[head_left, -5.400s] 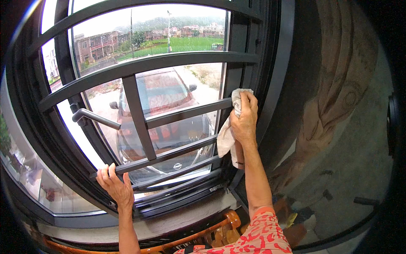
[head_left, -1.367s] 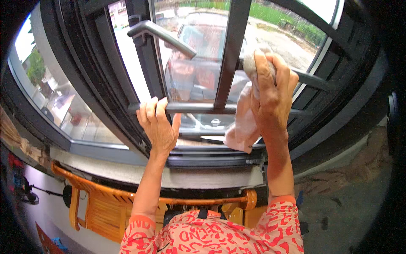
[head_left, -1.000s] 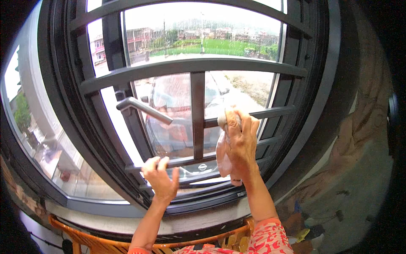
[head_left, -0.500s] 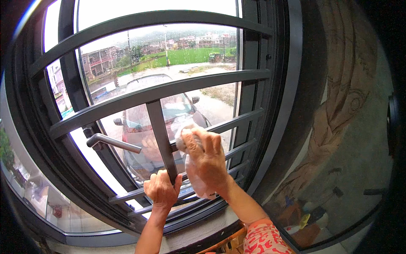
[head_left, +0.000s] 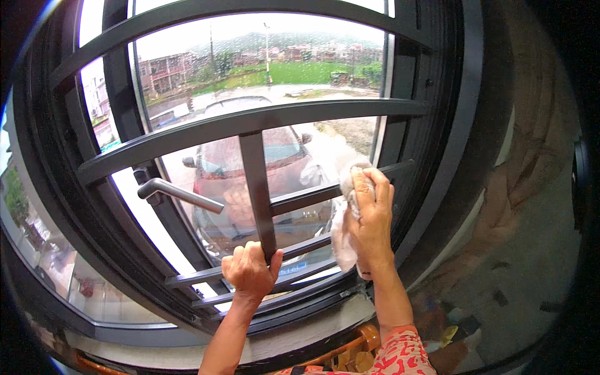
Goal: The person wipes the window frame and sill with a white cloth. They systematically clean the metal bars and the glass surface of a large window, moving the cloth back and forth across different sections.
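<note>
My right hand is closed on a whitish cloth, pressed around a short dark horizontal bar of the window grille near its right end. Part of the cloth hangs below the fingers. My left hand grips the lower end of the upright grille bar, fingers curled and thumb on its right side. Left of that upright, a grey window handle juts out from the dark frame.
Longer curved grille bars cross the window above. Behind the rain-spotted glass stands a reddish car, with a green field beyond. A pale sill runs below, above wooden furniture. At right is a dark reflective pane.
My right hand with the cloth has slid rightward along the short horizontal bar, away from the upright. My left hand keeps its hold on the upright; the view has shifted slightly.
</note>
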Demonstrator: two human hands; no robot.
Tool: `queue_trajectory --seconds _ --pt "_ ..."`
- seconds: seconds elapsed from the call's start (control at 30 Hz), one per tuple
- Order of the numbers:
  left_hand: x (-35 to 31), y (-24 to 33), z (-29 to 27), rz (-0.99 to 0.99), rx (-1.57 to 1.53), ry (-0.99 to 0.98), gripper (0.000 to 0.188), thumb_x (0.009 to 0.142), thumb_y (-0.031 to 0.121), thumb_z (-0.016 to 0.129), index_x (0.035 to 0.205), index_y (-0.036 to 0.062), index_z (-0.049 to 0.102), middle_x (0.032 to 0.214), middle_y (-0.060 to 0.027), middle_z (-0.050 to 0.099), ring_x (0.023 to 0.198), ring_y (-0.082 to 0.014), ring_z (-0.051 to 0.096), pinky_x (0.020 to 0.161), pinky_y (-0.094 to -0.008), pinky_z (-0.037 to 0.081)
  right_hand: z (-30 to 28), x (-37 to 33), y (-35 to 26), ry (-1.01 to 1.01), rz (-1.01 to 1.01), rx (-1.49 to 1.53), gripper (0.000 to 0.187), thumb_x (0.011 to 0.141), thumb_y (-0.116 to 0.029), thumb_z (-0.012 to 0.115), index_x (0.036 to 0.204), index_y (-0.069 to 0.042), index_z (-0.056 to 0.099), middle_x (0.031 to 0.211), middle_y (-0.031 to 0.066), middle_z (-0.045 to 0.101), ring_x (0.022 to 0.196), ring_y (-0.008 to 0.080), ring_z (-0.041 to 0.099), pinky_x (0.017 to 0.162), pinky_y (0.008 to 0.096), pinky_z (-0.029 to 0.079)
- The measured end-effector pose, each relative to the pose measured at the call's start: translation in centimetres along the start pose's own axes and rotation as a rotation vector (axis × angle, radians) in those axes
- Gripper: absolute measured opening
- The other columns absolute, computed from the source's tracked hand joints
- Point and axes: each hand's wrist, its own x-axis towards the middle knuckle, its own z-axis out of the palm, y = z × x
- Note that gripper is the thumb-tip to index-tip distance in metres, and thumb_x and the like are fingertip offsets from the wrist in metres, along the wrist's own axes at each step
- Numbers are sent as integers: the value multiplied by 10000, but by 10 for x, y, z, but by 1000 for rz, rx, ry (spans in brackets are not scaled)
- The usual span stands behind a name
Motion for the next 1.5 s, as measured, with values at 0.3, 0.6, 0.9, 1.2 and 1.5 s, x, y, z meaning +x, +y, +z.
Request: queue_trajectory --seconds 0.3,0.6,0.9,1.2,1.5 --pt "-6 -1 9 -34 -17 -29 299 812 390 595 738 128 470 655 -26 444 599 -225 479 580 -375 301 35 -8 -77 0 -170 127 586 669 -10 617 1252 -17 555 1179 164 502 953 312 509 813 408 491" --pt "-6 0 4 -19 22 -32 379 850 449 598 728 112 474 610 -66 417 562 -272 439 580 -389 289 4 -6 16 -26 146 -1 360 928 -139 569 1270 -45 507 1151 173 494 968 315 502 821 390 457" --pt "-7 -1 5 24 23 -12 378 905 446 545 780 93 489 646 -67 443 605 -266 474 602 -384 294 -12 1 74 114 187 -249 684 659 87 673 1305 -59 500 1239 141 483 1046 362 495 888 421 454" --pt "-9 -4 6 26 19 -35 389 923 453 529 754 107 476 617 -59 435 589 -248 465 601 -372 293 -17 -51 79 62 286 -269 532 727 39 633 1242 -12 513 1171 161 518 1037 367 512 887 437 451" --pt "-7 -2 8 23 2 -9 418 931 475 510 756 97 480 620 -62 432 583 -249 458 598 -371 293 15 -91 97 0 390 -267 520 761 52 605 1263 -43 511 1254 166 493 1108 377 483 935 451 418"
